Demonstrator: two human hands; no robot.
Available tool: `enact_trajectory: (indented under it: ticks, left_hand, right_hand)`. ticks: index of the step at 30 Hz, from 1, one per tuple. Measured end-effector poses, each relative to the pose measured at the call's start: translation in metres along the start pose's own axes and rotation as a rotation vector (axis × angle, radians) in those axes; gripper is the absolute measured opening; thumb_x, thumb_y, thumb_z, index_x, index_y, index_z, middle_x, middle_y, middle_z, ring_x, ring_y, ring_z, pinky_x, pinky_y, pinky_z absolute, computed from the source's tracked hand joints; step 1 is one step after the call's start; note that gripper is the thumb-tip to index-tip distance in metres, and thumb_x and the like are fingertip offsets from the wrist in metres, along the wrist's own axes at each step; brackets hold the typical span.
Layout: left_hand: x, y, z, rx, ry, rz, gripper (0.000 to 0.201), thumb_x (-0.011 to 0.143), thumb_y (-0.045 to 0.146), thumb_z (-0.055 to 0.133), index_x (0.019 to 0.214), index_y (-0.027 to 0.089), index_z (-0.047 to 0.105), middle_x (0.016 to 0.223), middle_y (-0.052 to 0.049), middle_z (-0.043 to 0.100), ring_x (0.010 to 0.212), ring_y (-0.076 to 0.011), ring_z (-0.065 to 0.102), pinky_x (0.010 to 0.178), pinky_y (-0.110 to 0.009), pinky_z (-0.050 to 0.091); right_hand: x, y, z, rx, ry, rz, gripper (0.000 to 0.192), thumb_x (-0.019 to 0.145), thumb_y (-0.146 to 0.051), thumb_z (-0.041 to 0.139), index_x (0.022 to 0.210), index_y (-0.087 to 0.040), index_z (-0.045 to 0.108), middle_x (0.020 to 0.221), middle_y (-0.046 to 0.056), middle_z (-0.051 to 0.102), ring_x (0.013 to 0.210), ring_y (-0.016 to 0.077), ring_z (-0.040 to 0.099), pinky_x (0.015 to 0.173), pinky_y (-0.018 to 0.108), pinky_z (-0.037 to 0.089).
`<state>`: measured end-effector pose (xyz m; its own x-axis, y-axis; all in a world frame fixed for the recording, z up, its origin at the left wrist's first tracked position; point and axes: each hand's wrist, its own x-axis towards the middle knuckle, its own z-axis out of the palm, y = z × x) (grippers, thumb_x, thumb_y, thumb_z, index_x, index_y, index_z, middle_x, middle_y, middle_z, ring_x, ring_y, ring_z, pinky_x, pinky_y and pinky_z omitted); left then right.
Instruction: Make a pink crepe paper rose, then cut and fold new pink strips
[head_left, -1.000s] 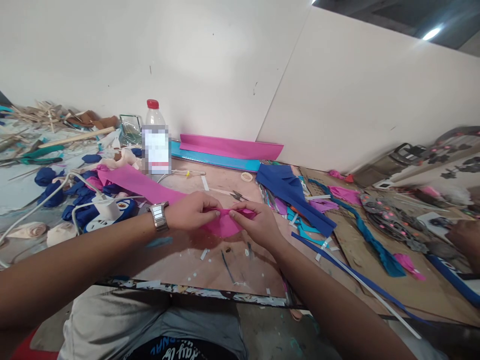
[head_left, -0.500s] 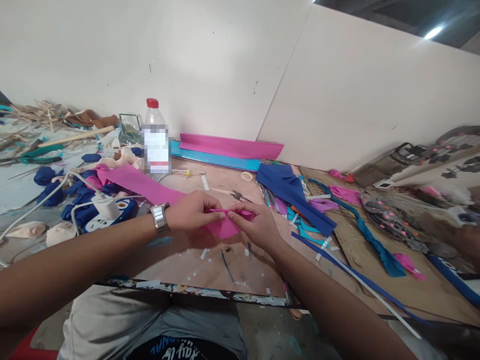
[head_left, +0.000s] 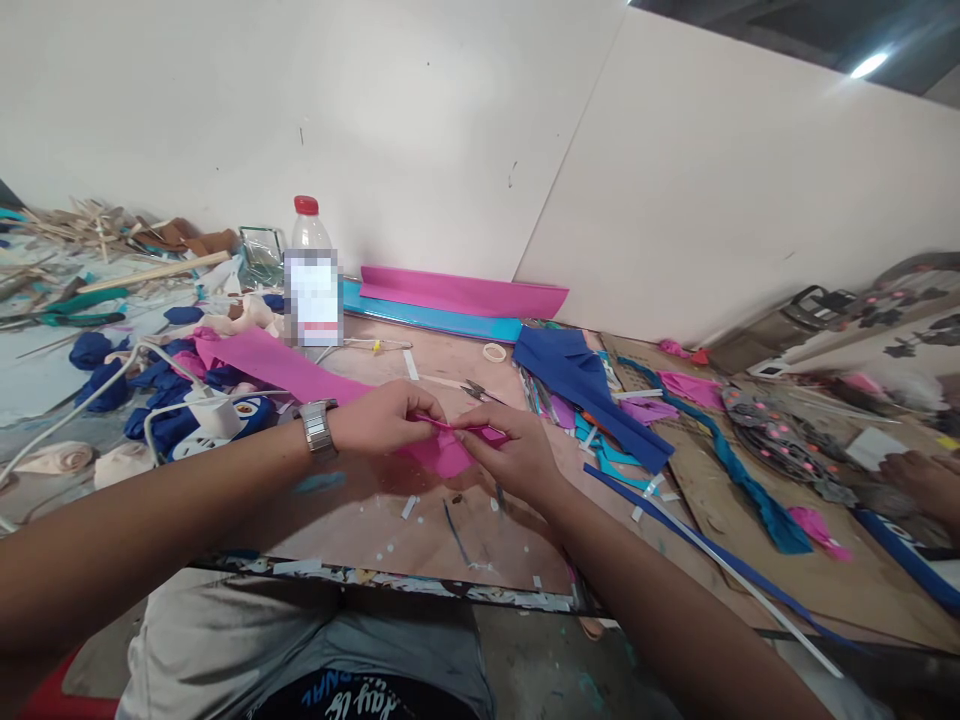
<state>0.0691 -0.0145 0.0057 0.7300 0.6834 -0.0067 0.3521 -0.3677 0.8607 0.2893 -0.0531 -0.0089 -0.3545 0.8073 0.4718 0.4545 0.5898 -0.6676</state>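
Note:
Both of my hands pinch a strip of pink crepe paper (head_left: 442, 458) just above the middle of the table. My left hand (head_left: 379, 418), below a metal watch, is closed on its upper edge with thumb and fingers. Close beside it, my right hand (head_left: 517, 450) is closed on the same edge, thumb tip near the left thumb. The paper between them looks folded or gathered, and its lower part hangs below the fingers. A long pink strip (head_left: 277, 370) runs from behind my left hand to the upper left. Pliers (head_left: 476, 390) lie behind my hands.
Left are a power strip (head_left: 199, 440) with a white charger, blue and cream paper rolls, and a red-capped bottle (head_left: 306, 225). Blue paper (head_left: 570, 365) and a white stick (head_left: 750, 590) lie right. At far right, another person's hand (head_left: 919, 480) is near a pale card (head_left: 874, 448).
My fingers have shifted slightly along the pink paper's edge, and its hanging part has moved a little left. The other person's hand at far right now shows more clearly, near a pale card.

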Motion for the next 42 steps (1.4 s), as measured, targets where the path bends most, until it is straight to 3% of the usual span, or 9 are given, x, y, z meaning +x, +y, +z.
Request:
enact_trajectory:
  ticks: [13,17,20,30,42]
  left_hand:
    - [0.001,-0.005,-0.003,-0.083,-0.049,-0.031,0.025,0.083,0.019,0.051,0.094,0.013,0.073,0.080,-0.002,0.066,0.071,-0.0138,0.054,0.062,-0.024,0.039]
    - [0.000,-0.001,-0.004,-0.082,-0.058,-0.001,0.028,0.092,0.034,0.052,0.090,0.012,0.071,0.077,-0.001,0.062,0.070,-0.0133,0.050,0.063,-0.025,0.037]
    - [0.000,-0.002,-0.002,-0.060,-0.038,-0.001,0.035,0.094,0.041,0.053,0.089,0.012,0.070,0.073,0.000,0.058,0.067,-0.0121,0.047,0.060,-0.024,0.034]
    - [0.001,-0.002,0.003,-0.011,0.022,0.034,0.031,0.093,0.038,0.056,0.088,0.012,0.070,0.069,0.001,0.058,0.062,-0.0104,0.046,0.057,-0.022,0.034]
    - [-0.003,0.003,0.012,0.172,0.196,0.133,0.028,0.096,0.036,0.056,0.086,0.015,0.071,0.077,-0.002,0.069,0.070,-0.0132,0.058,0.064,-0.024,0.039]
  right_hand:
    - [-0.001,0.001,-0.002,0.017,-0.036,0.001,0.010,0.088,-0.024,0.068,0.090,-0.024,0.078,0.086,0.005,0.078,0.081,0.0193,0.072,0.075,0.031,0.057]
    - [-0.002,0.004,-0.002,0.004,-0.039,-0.030,0.011,0.089,-0.024,0.068,0.091,-0.024,0.078,0.088,0.005,0.078,0.083,0.0196,0.072,0.077,0.032,0.057]
    - [-0.002,0.003,-0.002,0.008,-0.037,-0.038,0.011,0.088,-0.021,0.068,0.093,-0.024,0.078,0.089,0.005,0.078,0.083,0.0189,0.072,0.077,0.031,0.056]
    - [-0.001,0.002,-0.002,-0.043,-0.046,-0.053,0.011,0.090,-0.023,0.069,0.095,-0.025,0.078,0.090,0.005,0.079,0.083,0.0191,0.073,0.077,0.031,0.055]
    - [-0.003,0.005,0.002,-0.149,-0.013,-0.046,0.011,0.095,-0.028,0.062,0.094,-0.023,0.072,0.090,0.005,0.075,0.084,0.0199,0.069,0.079,0.032,0.053]
